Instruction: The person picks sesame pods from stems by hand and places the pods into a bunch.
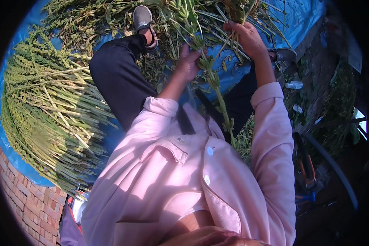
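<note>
My left hand (pixel 188 63) closes around a green plant stalk (pixel 216 87) set with seed pods, which looks like sesame. The stalk runs from the top of the view down past my lap. My right hand (pixel 246 37), to the right and higher up, pinches thin stems (pixel 232 38) below a clump of dry brownish leaves (pixel 238 9). Beyond both hands, cut stalks and loose leaves (pixel 95 18) lie over a blue plastic sheet (pixel 299 18). A large heap of cut pod stalks (pixel 46 101) is spread at my left side.
Red brick paving (pixel 30 206) borders the sheet at lower left. A small white bottle (pixel 294 85) lies on the ground at right, near a curved grey hose or pipe (pixel 335 169) and a blue-handled object (pixel 307 197). My shoes (pixel 142 18) rest among the stalks.
</note>
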Motion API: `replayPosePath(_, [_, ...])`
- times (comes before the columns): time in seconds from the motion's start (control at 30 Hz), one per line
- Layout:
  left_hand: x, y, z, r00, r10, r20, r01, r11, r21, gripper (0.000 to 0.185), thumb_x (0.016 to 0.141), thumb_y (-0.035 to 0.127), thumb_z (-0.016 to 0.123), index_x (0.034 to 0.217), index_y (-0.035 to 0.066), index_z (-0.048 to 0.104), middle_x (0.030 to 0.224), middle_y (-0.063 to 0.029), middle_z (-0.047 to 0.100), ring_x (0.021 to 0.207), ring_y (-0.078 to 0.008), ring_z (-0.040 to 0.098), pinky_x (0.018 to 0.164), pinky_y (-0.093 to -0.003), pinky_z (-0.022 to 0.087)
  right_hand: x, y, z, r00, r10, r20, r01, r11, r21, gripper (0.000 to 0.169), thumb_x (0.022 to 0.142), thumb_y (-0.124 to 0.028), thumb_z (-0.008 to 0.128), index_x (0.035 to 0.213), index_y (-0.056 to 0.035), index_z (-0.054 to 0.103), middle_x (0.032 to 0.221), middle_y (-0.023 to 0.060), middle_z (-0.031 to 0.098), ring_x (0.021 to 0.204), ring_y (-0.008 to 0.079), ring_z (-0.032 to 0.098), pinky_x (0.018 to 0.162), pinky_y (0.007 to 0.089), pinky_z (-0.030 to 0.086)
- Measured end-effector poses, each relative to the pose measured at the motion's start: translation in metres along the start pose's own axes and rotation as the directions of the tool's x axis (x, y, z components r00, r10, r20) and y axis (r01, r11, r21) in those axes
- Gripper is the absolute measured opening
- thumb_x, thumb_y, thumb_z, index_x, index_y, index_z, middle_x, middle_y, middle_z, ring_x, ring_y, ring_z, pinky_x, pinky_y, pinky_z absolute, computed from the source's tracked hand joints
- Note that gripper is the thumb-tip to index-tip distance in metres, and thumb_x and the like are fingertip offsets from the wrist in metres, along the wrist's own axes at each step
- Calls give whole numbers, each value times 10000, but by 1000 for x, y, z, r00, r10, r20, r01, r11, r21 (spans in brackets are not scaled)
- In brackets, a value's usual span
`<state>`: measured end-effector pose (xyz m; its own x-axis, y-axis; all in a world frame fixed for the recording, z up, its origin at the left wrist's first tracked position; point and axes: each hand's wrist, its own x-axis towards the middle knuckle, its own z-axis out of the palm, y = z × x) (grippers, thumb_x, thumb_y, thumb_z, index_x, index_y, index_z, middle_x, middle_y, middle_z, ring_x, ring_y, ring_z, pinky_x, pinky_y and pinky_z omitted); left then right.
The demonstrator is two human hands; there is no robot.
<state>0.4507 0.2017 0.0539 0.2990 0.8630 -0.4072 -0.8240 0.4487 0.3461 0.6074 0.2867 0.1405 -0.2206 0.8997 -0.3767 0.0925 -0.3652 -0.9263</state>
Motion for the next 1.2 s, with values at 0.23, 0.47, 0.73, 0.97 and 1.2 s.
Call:
replayPosePath(0.23, [-11,1,10,999,-15,-34,16,999,29,344,709,-9,465,1010,115,353,805,-55,471,722,-148,482,606,-288,430,55,55,50,999,-40,-3,38,969,-245,169,742,-105,471,891,-25,463,772,29,525,671,103,488,578,230,399])
replayPosePath(0.47, [-7,-7,3,999,28,-20,-27,999,29,342,718,24,482,1013,101,325,808,-61,478,719,-148,488,585,-290,435,24,37,45,989,125,-79,-104,969,224,114,733,-88,480,836,-40,467,667,32,489,557,105,468,447,211,377])
replayPosePath(0.73, [1,-16,-7,992,53,-111,-22,966,259,283,715,17,469,957,95,343,774,-50,491,663,-134,501,527,-269,449,-50,30,38,958,280,63,-272,817,508,177,768,-59,381,944,-78,386,630,19,406,472,69,320,359,161,229])
replayPosePath(0.97, [-3,-16,-1,988,15,-153,55,895,442,328,706,26,485,983,83,319,739,-61,498,593,-129,512,429,-257,453,-10,12,19,984,-148,-96,153,987,40,172,734,-67,478,899,-50,431,605,7,425,465,49,334,398,190,280])
replayPosePath(1.2, [-6,-13,-2,997,42,-59,3,787,617,355,707,31,488,1013,87,317,780,-47,501,609,-108,503,435,-221,421,49,20,76,984,-174,27,137,659,-740,399,597,-125,545,953,7,422,827,216,508,775,328,490,646,346,391])
